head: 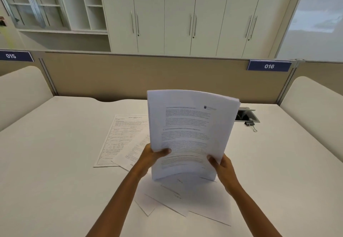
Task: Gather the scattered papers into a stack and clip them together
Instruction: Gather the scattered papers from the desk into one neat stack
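Now L hand point(150, 157) & R hand point(222, 168) grip upright paper stack point(189, 125) at its 8 & 4 o'clock edges; loose sheets point(120, 140) on desk point(55, 153) below, binder clip point(250, 124) at 2 o'clock

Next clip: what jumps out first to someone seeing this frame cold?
A thick stack of papers, held upright at centre, with the left hand and right hand gripping its lower edges. Loose sheets lie on the white desk behind and below it, and a black binder clip sits far right, near the desk's cable hatch.
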`<state>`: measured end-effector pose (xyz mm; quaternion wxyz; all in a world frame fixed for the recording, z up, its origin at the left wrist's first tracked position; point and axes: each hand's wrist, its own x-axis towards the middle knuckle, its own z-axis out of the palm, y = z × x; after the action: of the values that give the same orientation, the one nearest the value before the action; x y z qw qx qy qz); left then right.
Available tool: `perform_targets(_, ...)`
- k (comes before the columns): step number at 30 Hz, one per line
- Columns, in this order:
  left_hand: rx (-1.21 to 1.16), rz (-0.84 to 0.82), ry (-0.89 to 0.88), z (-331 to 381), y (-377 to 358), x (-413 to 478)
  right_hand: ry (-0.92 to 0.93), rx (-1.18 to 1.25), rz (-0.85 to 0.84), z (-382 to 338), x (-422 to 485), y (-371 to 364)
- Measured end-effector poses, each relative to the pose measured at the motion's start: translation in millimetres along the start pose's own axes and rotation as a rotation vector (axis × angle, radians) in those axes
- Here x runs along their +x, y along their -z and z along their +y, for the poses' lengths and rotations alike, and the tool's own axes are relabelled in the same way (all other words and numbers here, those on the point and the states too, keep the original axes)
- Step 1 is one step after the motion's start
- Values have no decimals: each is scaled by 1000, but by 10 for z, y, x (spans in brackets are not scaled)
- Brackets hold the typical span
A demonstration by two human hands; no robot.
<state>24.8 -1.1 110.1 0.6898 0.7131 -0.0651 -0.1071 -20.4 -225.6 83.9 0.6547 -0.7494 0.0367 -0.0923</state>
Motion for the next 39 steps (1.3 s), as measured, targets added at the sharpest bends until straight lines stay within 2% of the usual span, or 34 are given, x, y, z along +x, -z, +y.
perform_targets(3,86,44,25,-21,-31,-4,-4,16,72,6,4,31)
perform_targets(5,243,29,39,-95,-17,7,-6,39,122,-21,25,68)
perform_targets(11,1167,-88,283,-489,108,10,-120,-2,217,40,66,280)
perform_targets(19,1458,-86,234,-546,-34,-33,-348,-7,294,252,19,396)
perform_targets(23,1484,-114,291,-576,-86,-63,-408,-3,321,249,-20,427)
perform_targets(28,1536,-53,262,-561,-122,-66,-427,0,337,215,-56,461)
perform_targets(30,1554,23,198,-559,-137,-94,-435,-2,345,211,-67,465)
perform_targets(32,1509,193,25,-532,-101,-117,-444,-3,343,219,-80,469)
perform_targets(35,1398,327,-180,-482,8,-89,-453,-2,331,229,-110,469)
perform_targets(39,1255,382,-234,-260,-97,-67,-476,26,292,259,-147,370)
